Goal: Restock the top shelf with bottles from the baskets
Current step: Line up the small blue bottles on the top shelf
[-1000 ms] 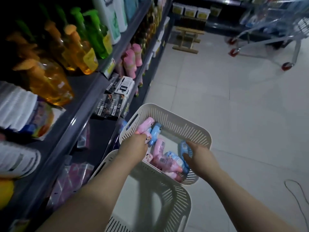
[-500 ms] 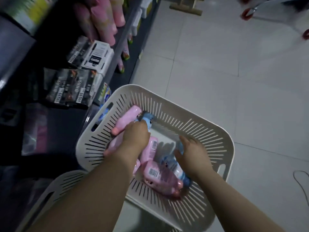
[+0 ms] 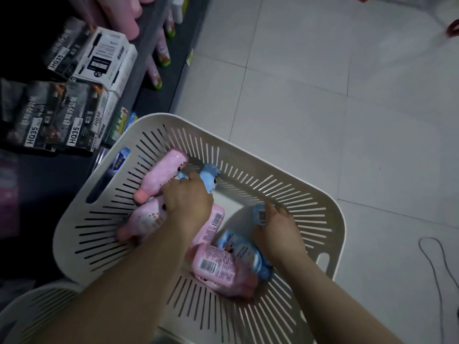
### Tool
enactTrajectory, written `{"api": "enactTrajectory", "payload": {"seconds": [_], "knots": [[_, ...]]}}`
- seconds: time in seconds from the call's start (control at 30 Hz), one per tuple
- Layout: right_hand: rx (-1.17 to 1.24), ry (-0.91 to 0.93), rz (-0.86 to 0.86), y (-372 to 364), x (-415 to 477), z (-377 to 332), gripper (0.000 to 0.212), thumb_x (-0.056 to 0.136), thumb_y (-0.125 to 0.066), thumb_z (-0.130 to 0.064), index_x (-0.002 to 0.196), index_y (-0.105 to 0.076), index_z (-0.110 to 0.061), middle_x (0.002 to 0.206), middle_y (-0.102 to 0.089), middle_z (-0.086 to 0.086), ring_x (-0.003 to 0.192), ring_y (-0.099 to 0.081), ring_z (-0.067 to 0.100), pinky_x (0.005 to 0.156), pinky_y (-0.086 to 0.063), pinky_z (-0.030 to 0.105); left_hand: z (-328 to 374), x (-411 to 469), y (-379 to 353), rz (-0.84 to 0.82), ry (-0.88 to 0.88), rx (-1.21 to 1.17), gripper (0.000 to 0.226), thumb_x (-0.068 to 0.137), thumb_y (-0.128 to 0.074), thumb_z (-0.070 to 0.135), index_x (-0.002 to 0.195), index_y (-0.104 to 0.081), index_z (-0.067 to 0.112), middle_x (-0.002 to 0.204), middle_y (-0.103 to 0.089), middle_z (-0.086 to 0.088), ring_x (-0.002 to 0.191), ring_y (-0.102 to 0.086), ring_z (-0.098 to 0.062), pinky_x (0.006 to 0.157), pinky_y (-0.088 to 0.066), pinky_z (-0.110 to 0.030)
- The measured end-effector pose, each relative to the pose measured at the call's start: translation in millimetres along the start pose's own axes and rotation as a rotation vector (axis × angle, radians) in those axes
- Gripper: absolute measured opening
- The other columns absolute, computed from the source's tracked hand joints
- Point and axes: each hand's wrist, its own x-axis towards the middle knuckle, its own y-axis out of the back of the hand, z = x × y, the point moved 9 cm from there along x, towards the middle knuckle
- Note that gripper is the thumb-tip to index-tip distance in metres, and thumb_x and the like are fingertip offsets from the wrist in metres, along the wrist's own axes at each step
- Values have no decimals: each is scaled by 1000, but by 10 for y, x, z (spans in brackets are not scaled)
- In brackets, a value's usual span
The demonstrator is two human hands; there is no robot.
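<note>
A white slotted basket (image 3: pixel 305 194) stands on the floor with several pink and blue bottles lying in it. My left hand (image 3: pixel 188 199) is deep inside, closed over a bunch of bottles: a pink bottle (image 3: pixel 164 177), a second pink one (image 3: pixel 146 219) below it, and a blue bottle (image 3: pixel 208 177) poke out around its fingers. My right hand (image 3: pixel 278 232) grips a blue bottle (image 3: pixel 259 214) whose barcode end shows above its fingers. Loose in the basket lie another pink bottle (image 3: pixel 218 266) and a blue one (image 3: pixel 243 252). The top shelf is out of frame.
A second white basket (image 3: pixel 37 309) sits at the lower left, partly under the first. Dark store shelves on the left hold boxed goods (image 3: pixel 99 60) and pink bottles (image 3: pixel 129 23). Pale floor tiles (image 3: pixel 323 83) spread to the right, with a thin cable (image 3: pixel 437 269) near the edge.
My view has tipped down from the shelves onto the basket. My left hand has closed over more bottles, and my right hand has lifted a blue bottle slightly.
</note>
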Motion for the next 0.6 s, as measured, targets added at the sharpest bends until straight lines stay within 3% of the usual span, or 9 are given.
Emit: {"api": "enactTrajectory", "payload": {"seconds": [0.17, 0.3, 0.43, 0.53, 0.6], "knots": [[-21, -92, -25, -153, 31, 50, 58, 85, -51, -7, 140, -34, -4, 135, -44, 18, 121, -46, 35, 100, -39, 36, -164, -274, 422, -22, -17, -350, 56, 71, -73, 38, 123, -55, 27, 110, -56, -9, 98, -59, -29, 81, -48, -35], [11, -179, -6, -350, 72, 155, 70, 86, -51, -1, 147, -16, -2, 136, -42, 24, 119, -49, 38, 97, -42, 37, -324, -469, 697, 108, -62, -496, 53, 64, -81, 28, 115, -65, 24, 105, -61, -5, 92, -61, -28, 82, -50, -37], [-56, -249, 22, -513, 153, 258, 82, 88, -48, -2, 152, 2, -10, 137, -39, 35, 130, -36, 45, 107, -33, 43, -531, -621, 823, 223, -57, -562, 48, 60, -86, 24, 106, -69, 20, 100, -66, 0, 86, -62, -25, 78, -52, -38], [-132, -234, -17, -517, 185, 187, 78, 91, -48, -5, 152, 1, -11, 140, -33, 37, 130, -36, 47, 107, -32, 46, -661, -692, 851, 247, -56, -620, 50, 59, -87, 25, 105, -69, 18, 98, -67, 1, 86, -62, -22, 78, -52, -39], [-143, -181, -27, -452, 155, 66, 74, 89, -56, -13, 149, -11, -11, 137, -40, 30, 124, -45, 42, 100, -40, 43, -729, -730, 882, 240, -30, -647, 49, 60, -88, 27, 104, -68, 20, 96, -68, 3, 86, -62, -20, 79, -52, -37]]}}
